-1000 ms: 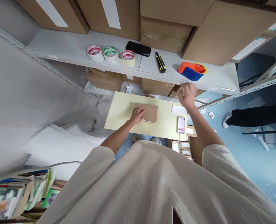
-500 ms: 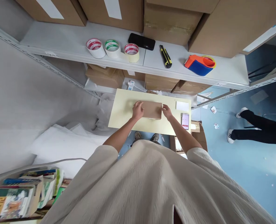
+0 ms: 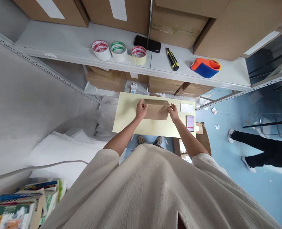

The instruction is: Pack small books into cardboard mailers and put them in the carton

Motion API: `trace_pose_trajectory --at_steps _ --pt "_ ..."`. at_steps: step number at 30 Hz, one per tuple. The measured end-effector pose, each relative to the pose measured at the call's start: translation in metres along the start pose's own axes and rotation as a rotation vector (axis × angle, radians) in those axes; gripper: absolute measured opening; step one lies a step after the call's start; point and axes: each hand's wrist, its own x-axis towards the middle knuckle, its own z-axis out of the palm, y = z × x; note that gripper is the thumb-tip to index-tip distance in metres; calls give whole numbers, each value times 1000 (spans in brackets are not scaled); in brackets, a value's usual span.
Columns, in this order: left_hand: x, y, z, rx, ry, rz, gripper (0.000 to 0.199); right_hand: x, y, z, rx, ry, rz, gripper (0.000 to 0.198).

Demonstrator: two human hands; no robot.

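Smooth grey wall [image 3: 31,95], glossy blue floor [image 3: 219,146]

From where I stand, the wall fills the left side, plain and softly shaded. A light-grey metal shelving unit [image 3: 71,35] spans the far side, with slotted metal uprights [image 3: 57,74] at its ends. A pale yellow rectangular table [image 3: 122,121] sits close before it. Rightward shows a thin silver tubular frame [image 3: 274,113]; whitish light glares off the floor.

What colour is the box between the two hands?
The box is brown; it shows best in the head view.
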Motion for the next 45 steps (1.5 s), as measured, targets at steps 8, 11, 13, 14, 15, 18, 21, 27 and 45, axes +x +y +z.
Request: trace_pose_trajectory --at_steps 8,11,13,14,15,18,21,27,45 --pt "-21 -13 -11 116 -25 -60 53 -31 9 11 -219 70 -27 89" --pt "-28 -22 -15 162 -83 -124 49 -38 16 16 -325 87 24 83" --pt "-28 -25 -17 173 -101 -120 47 -38 16 17 -364 92 70 81" --pt "-28 -26 -18 180 -104 -112 47 -38 15 18 -380 90 90 80" --pt "-27 -26 -18 187 -107 -103 48 -37 14 18 -394 85 104 78" --pt "-24 -23 -16 227 -102 -46 47 -36 10 20 -446 80 102 73" --pt "-25 -18 -16 310 -60 71 44 -39 7 23 -513 89 79 68" --pt "-36 0 -21 447 -43 212 43 -41 9 22 -496 92 57 70" --pt "-37 126 102 396 -260 516 49 22 68 -135 -488 71 38 33"
